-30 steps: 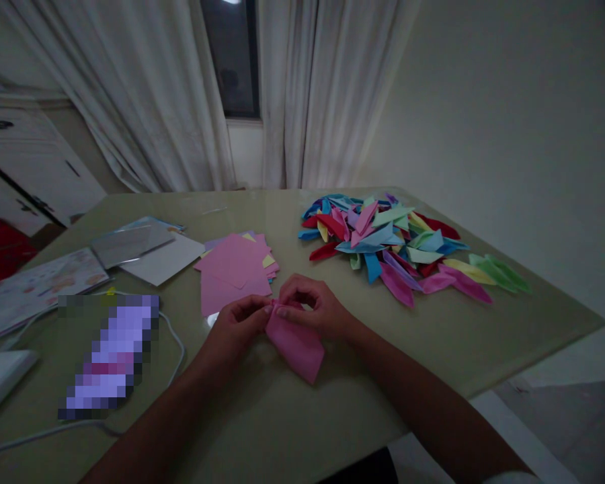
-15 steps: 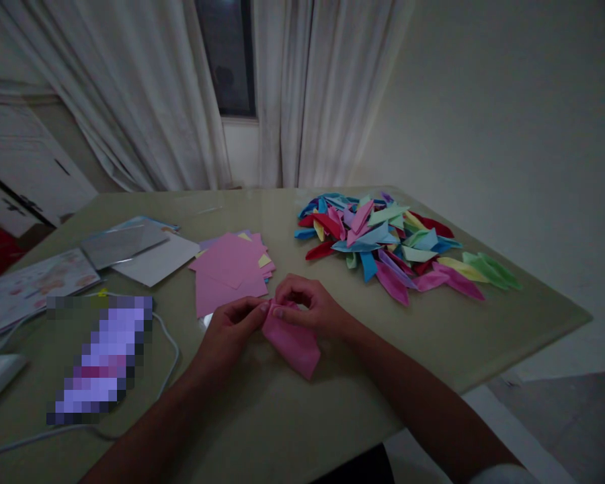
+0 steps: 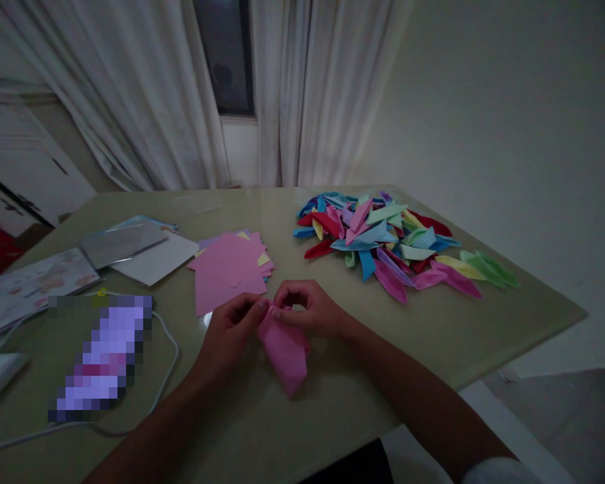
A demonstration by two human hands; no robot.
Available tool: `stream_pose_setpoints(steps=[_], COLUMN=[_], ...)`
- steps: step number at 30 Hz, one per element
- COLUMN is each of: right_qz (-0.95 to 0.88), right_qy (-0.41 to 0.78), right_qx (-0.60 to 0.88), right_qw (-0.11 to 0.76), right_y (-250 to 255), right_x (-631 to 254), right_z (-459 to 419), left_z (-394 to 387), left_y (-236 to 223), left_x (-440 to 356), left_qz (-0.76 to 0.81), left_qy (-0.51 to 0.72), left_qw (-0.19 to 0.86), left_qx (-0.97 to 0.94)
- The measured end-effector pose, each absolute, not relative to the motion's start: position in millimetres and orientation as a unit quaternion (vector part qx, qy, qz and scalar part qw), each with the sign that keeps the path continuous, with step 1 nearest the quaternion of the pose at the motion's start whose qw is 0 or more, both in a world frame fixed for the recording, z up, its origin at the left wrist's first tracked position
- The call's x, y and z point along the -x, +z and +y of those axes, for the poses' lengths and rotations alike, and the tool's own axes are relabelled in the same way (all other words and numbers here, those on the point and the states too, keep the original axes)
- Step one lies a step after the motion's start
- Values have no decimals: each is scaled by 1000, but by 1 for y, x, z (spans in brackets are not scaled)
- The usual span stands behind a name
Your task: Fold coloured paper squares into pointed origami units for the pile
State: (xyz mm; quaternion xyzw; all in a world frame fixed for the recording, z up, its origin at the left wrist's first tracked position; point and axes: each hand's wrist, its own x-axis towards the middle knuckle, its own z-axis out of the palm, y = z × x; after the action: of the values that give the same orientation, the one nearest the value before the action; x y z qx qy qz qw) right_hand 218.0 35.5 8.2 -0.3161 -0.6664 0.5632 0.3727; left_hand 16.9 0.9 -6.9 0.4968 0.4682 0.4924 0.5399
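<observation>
I pinch the pink paper (image 3: 284,346) by its top edge between the thumb and fingers of my left hand (image 3: 235,324) and of my right hand (image 3: 311,310), fingertips close together. It hangs over the near middle of the table (image 3: 484,329). Half a second ago its lower corner pointed to the near right; now it has swung left and points nearer me, while my grip stays much the same. The clear plastic case (image 3: 124,245) lies on the left, partly over a white card (image 3: 156,265); I cannot tell whether it holds anything. Pink sheets (image 3: 229,262) lie stacked just beyond my left hand, and folded coloured papers (image 3: 378,235) are heaped at far right.
</observation>
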Motion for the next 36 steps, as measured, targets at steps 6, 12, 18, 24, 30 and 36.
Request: stream_pose_setpoints(steps=[6, 12, 18, 24, 30, 36], right_qz=[-661, -666, -682, -665, -685, -705], right_qy=[581, 569, 551, 571, 541, 503], right_qx=[307, 318, 312, 317, 334, 357], right_qw=[362, 363, 366, 363, 356, 351], right_y=[8, 5, 2, 7, 3, 0], right_x=[-218, -218, -219, -218, -219, -217], right_z=[35, 36, 40, 40, 40, 41], left_z=[2, 2, 4, 6, 6, 7], left_y=[-15, -15, -10, -14, -15, -16], left_x=[-19, -17, -15, -12, -9, -8], left_qz=[450, 444, 462, 473, 505, 543], left_qy=[500, 483, 457, 455, 444, 456], left_qw=[607, 623, 631, 619, 573, 514], left_qx=[-423, -427, -424, -431, -468, -483])
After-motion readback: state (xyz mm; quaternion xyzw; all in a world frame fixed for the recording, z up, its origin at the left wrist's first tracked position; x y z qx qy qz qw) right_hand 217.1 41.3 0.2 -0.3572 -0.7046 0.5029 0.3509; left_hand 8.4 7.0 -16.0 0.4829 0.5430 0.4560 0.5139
